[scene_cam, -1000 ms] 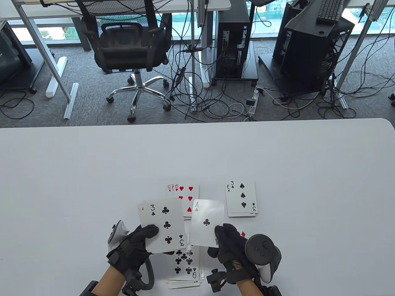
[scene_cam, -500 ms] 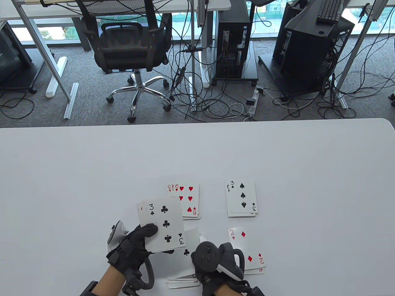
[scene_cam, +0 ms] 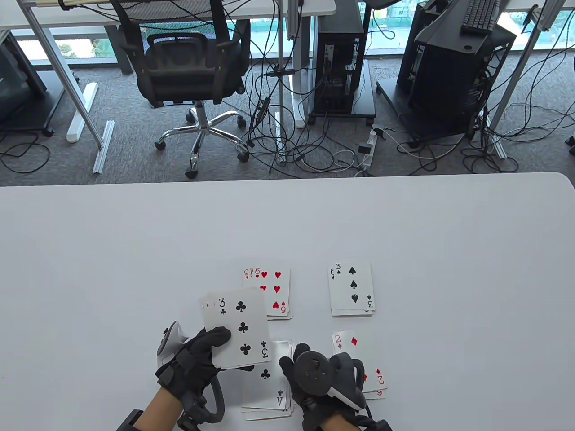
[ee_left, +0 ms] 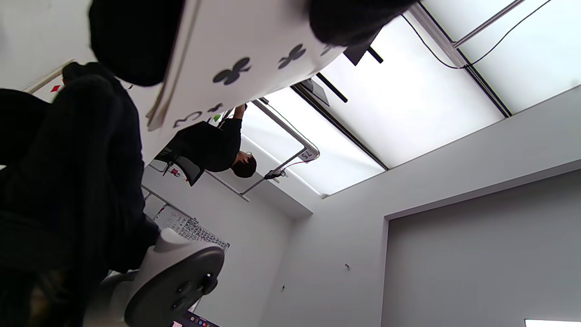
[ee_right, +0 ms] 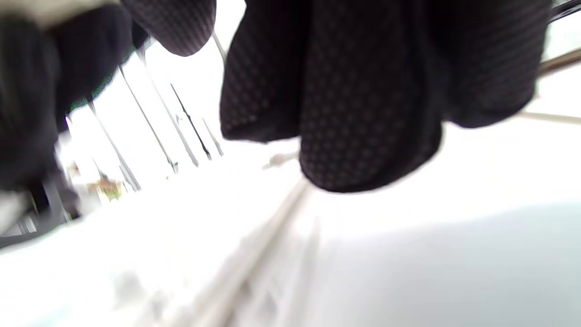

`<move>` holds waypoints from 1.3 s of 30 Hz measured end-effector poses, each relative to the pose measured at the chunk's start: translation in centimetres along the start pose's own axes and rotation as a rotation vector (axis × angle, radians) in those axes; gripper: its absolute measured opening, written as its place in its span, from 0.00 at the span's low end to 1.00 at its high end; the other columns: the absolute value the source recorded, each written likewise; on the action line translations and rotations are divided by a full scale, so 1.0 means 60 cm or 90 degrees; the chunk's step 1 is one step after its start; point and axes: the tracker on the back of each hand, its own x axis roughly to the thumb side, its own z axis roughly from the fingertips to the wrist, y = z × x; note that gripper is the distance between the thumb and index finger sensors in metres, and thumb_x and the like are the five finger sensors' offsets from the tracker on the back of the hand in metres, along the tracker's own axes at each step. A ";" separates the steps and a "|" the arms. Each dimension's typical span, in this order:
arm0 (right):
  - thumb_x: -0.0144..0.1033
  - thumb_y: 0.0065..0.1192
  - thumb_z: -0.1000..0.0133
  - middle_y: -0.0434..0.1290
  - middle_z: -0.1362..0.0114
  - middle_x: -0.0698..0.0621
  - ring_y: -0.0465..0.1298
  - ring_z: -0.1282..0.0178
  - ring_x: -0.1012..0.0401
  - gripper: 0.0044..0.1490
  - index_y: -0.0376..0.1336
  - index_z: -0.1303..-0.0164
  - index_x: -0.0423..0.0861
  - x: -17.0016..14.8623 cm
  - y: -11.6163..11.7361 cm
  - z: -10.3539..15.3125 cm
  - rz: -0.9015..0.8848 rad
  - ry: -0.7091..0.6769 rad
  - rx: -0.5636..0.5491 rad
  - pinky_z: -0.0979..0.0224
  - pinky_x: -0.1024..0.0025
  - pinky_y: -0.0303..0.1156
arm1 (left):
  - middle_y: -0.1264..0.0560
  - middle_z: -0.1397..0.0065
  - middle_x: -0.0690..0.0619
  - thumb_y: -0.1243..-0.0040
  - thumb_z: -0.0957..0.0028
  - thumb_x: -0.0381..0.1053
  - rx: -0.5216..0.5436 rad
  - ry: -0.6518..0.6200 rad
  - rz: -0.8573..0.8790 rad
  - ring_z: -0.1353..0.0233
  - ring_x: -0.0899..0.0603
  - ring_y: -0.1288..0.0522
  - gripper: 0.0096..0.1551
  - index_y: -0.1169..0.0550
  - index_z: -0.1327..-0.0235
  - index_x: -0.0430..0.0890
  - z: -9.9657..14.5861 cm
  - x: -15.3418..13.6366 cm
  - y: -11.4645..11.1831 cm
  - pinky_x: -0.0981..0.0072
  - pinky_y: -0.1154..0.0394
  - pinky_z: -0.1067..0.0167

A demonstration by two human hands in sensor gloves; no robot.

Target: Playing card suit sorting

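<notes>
My left hand (scene_cam: 214,342) holds a fanned packet of cards face up, thumb on top, with the 3 of clubs (scene_cam: 237,327) uppermost; the left wrist view shows it from below (ee_left: 240,59). My right hand (scene_cam: 294,357) is palm down at the right edge of the clubs pile (scene_cam: 265,388). The ace of clubs (scene_cam: 268,376) lies flat on top of that pile. No card shows between the right hand's fingers (ee_right: 363,113) in the blurred right wrist view. The hearts pile (scene_cam: 275,292), spades pile (scene_cam: 352,289) and diamonds pile (scene_cam: 355,348) lie face up.
The white table (scene_cam: 134,251) stretches far and to both sides of the piles. The right hand and its tracker (scene_cam: 314,370) cover part of the diamonds pile. Beyond the far edge are an office chair (scene_cam: 188,67), cables and computer towers on the floor.
My right hand carried the ace of clubs down from beside the packet onto the clubs pile and turned palm down. The ace now lies flat there. My left hand has stayed put.
</notes>
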 end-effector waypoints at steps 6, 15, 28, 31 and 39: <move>0.43 0.44 0.35 0.78 0.56 0.45 0.82 0.62 0.49 0.39 0.58 0.38 0.19 -0.004 -0.026 0.009 -0.208 -0.061 -0.100 0.48 0.49 0.77 | 0.39 0.19 0.44 0.51 0.32 0.51 -0.012 0.017 -0.014 0.27 0.33 0.31 0.31 0.45 0.20 0.48 -0.003 -0.007 -0.008 0.45 0.24 0.41; 0.56 0.51 0.40 0.73 0.50 0.44 0.79 0.54 0.47 0.52 0.50 0.35 0.19 0.019 -0.012 0.013 -0.200 -0.096 -0.066 0.44 0.45 0.74 | 0.39 0.19 0.44 0.50 0.32 0.50 -0.058 0.058 -0.041 0.27 0.32 0.31 0.31 0.45 0.20 0.48 -0.013 -0.027 -0.036 0.43 0.25 0.41; 0.36 0.52 0.39 0.78 0.64 0.52 0.83 0.65 0.56 0.27 0.62 0.48 0.25 0.013 -0.017 0.013 -0.245 -0.070 -0.119 0.51 0.55 0.80 | 0.37 0.20 0.43 0.46 0.35 0.49 -0.087 0.065 -0.041 0.28 0.32 0.30 0.32 0.43 0.21 0.47 -0.017 -0.030 -0.046 0.43 0.24 0.43; 0.34 0.51 0.39 0.79 0.64 0.52 0.83 0.65 0.56 0.26 0.63 0.48 0.25 0.011 -0.017 0.013 -0.259 -0.064 -0.120 0.51 0.55 0.80 | 0.37 0.20 0.43 0.47 0.35 0.49 -0.084 0.063 -0.044 0.28 0.32 0.29 0.32 0.42 0.21 0.47 -0.017 -0.029 -0.045 0.43 0.24 0.43; 0.33 0.48 0.38 0.79 0.63 0.51 0.83 0.64 0.55 0.26 0.63 0.47 0.24 -0.010 -0.028 0.011 -0.270 -0.030 -0.153 0.50 0.54 0.79 | 0.37 0.20 0.43 0.48 0.34 0.49 -0.072 0.049 -0.030 0.28 0.32 0.29 0.31 0.43 0.21 0.47 -0.016 -0.027 -0.040 0.44 0.23 0.43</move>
